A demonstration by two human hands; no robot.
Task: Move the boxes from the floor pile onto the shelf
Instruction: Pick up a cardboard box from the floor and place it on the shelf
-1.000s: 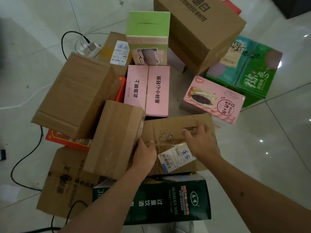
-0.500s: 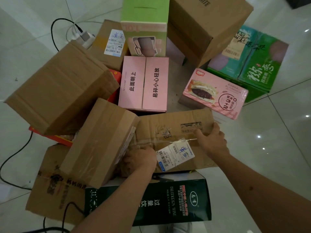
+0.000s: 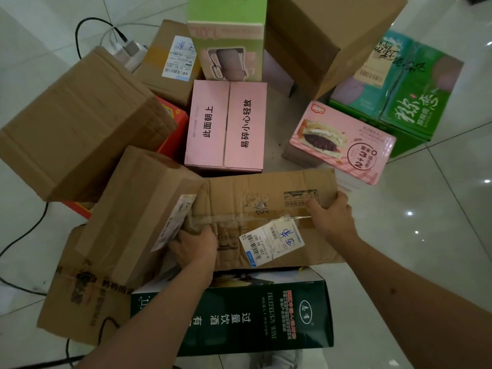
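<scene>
Gripping a flat, creased brown cardboard box with a white shipping label (image 3: 269,217), the person is at the pick-up step: one box is being taken from the floor pile, and none of the rest shows any sign of leaving it. The left hand (image 3: 195,245) curls around the box's near-left edge, fingers tucked out of sight between it and a taped brown carton (image 3: 133,219) that leans against it on the left. The right hand (image 3: 332,218) clamps the right end, thumb lying on top and fingers wrapped over the far-right corner. The gripped box lies near the middle of the pile, its near edge resting on a dark green wine box with white lettering (image 3: 253,318), its far edge just beside a pink box with black characters (image 3: 226,126). A pink sandwich-print carton (image 3: 343,145) sits to the far right, a large plain brown carton (image 3: 77,126) to the far left, and a black cable (image 3: 24,235) trails across the white tiled floor (image 3: 426,235). No shelf is in view, so the task seems barely begun. Next comes a level lift straight up; the leaning carton will likely slump as its support goes, so the box should be raised slowly and drawn clear to the right before turning away.
</scene>
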